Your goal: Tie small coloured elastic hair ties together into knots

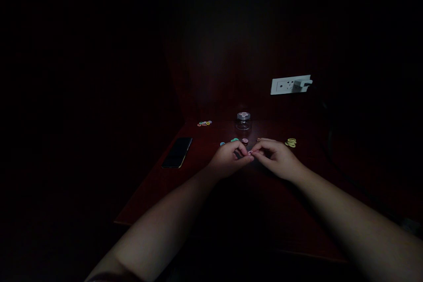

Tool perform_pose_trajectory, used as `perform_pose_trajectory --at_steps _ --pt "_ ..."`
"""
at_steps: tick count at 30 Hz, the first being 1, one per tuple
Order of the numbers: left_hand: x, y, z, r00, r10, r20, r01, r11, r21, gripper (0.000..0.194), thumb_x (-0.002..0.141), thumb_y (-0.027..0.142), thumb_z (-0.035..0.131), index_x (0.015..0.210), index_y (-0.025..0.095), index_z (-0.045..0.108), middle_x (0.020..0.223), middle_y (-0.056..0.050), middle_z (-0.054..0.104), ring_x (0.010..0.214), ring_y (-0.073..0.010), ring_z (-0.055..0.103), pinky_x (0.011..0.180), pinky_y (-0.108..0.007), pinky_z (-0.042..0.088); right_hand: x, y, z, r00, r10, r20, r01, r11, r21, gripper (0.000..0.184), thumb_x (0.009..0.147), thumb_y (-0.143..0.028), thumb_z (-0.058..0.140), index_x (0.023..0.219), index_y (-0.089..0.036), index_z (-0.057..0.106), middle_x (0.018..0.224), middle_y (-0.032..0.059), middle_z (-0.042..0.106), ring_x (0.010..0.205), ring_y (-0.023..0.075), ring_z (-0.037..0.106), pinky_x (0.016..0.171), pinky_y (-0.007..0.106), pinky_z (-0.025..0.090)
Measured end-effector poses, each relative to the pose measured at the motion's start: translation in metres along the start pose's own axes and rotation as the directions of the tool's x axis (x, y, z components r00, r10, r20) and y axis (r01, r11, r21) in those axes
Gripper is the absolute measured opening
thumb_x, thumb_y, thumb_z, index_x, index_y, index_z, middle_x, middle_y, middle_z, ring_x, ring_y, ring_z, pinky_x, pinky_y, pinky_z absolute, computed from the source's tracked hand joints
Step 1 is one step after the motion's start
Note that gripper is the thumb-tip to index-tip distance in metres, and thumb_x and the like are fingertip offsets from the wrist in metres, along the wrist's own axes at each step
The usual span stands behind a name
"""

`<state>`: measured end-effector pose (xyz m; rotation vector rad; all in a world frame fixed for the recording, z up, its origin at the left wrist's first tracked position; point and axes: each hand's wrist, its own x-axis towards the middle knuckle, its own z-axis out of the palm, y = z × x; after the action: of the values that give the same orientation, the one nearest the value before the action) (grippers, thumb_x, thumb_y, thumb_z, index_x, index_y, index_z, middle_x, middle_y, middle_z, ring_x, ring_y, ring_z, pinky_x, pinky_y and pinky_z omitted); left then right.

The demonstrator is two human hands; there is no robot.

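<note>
A small pink hair tie (250, 153) is pinched between the fingertips of both hands, low over the dark red table. My left hand (230, 157) grips it from the left, thumb and forefinger pressed together. From the other side my right hand (276, 155) closes its thumb and fingers on it too. Just beyond the fingers lie a pink stack of hair ties (245, 141), a green one (234, 139) and a blue one (222, 144), the last two partly hidden by my left hand. Yellow hair ties (291, 142) lie in a pile right of my right hand.
A clear lidded jar (243, 121) stands towards the back of the table (201, 150). Several mixed-colour rings (204, 123) lie at the back left, and a dark phone (177, 152) is near the left edge. A wall socket (290, 84) holds a plugged-in charger (303, 83).
</note>
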<state>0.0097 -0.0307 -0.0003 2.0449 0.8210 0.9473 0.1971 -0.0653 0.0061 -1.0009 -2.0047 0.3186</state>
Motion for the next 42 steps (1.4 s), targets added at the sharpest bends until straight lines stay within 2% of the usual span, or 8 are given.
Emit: perform_pose_trajectory --at_steps 5,15,20,24,33,37,42 --pt "0.0004 -0.0009 0.0011 1.0 -0.004 0.024 0.005 0.999 -0.044 0.026 0.072 0.037 0.07 0.073 0.015 0.056 0.063 0.003 0.053 0.056 -0.0073 0.047 0.052 -0.019 0.036 -0.0002 0.0009 0.0008 0.999 0.003 0.038 -0.002 1.0 -0.013 0.013 0.085 -0.024 0.055 0.081 -0.019 0.066 0.067 0.002 0.061 0.063 0.0155 0.055 0.066 0.032 0.046" --pt "0.0012 -0.0005 0.001 1.0 -0.004 0.025 0.006 0.997 -0.073 0.027 0.07 0.036 0.073 0.073 0.015 0.056 0.064 0.002 0.055 0.056 -0.0081 0.049 0.053 -0.02 0.038 -0.0005 -0.0074 -0.0019 0.995 0.04 0.095 -0.043 0.999 0.033 0.021 0.088 -0.024 0.05 0.078 -0.017 0.067 0.076 0.0043 0.068 0.071 0.017 0.061 0.071 0.031 0.046" --pt "0.002 -0.0025 0.0014 1.0 -0.004 0.03 0.006 0.998 -0.065 0.028 0.068 0.035 0.073 0.071 0.015 0.055 0.063 0.003 0.053 0.056 -0.0073 0.047 0.052 -0.019 0.037 -0.0016 -0.0086 0.0002 0.986 0.129 0.109 -0.136 0.989 0.054 0.022 0.086 -0.033 0.055 0.082 -0.017 0.069 0.068 0.0031 0.064 0.063 0.0157 0.057 0.059 0.028 0.043" --pt "0.0015 -0.0023 0.0019 1.0 -0.001 0.02 0.002 0.999 -0.037 0.027 0.067 0.033 0.073 0.07 0.015 0.054 0.061 0.004 0.053 0.054 -0.0069 0.046 0.05 -0.018 0.036 -0.0021 -0.0078 0.0033 0.984 0.146 0.102 -0.156 0.983 0.093 0.023 0.084 -0.036 0.058 0.08 -0.017 0.069 0.063 0.0018 0.061 0.057 0.0139 0.052 0.053 0.026 0.041" --pt "0.0008 0.0005 0.0011 1.0 0.013 0.024 -0.013 1.0 0.011 0.029 0.065 0.034 0.076 0.068 0.015 0.055 0.062 0.002 0.055 0.059 -0.0099 0.052 0.053 -0.02 0.037 -0.0021 -0.0042 0.0044 0.989 0.126 0.074 -0.133 0.987 0.096 0.02 0.085 -0.032 0.055 0.075 -0.017 0.065 0.06 0.0004 0.058 0.055 0.0134 0.05 0.053 0.026 0.04" --pt "0.0005 -0.0002 0.0019 1.0 0.014 0.0 -0.014 1.0 -0.02 0.028 0.068 0.036 0.075 0.073 0.015 0.057 0.069 0.001 0.058 0.063 -0.0093 0.052 0.056 -0.02 0.04 -0.0008 -0.0026 0.003 0.996 0.09 0.015 -0.091 0.993 0.072 0.021 0.087 -0.031 0.054 0.076 -0.017 0.065 0.067 0.0027 0.062 0.064 0.0155 0.054 0.06 0.028 0.042" --pt "0.0008 0.001 0.0026 0.999 -0.014 0.035 0.017 0.996 -0.088 0.023 0.07 0.031 0.072 0.081 0.015 0.06 0.074 0.0 0.061 0.062 -0.0082 0.052 0.056 -0.02 0.041 0.0008 -0.0024 0.002 0.999 0.048 -0.024 -0.045 0.992 0.12 0.021 0.088 -0.032 0.055 0.078 -0.017 0.066 0.072 0.0038 0.063 0.071 0.0169 0.057 0.067 0.03 0.044"
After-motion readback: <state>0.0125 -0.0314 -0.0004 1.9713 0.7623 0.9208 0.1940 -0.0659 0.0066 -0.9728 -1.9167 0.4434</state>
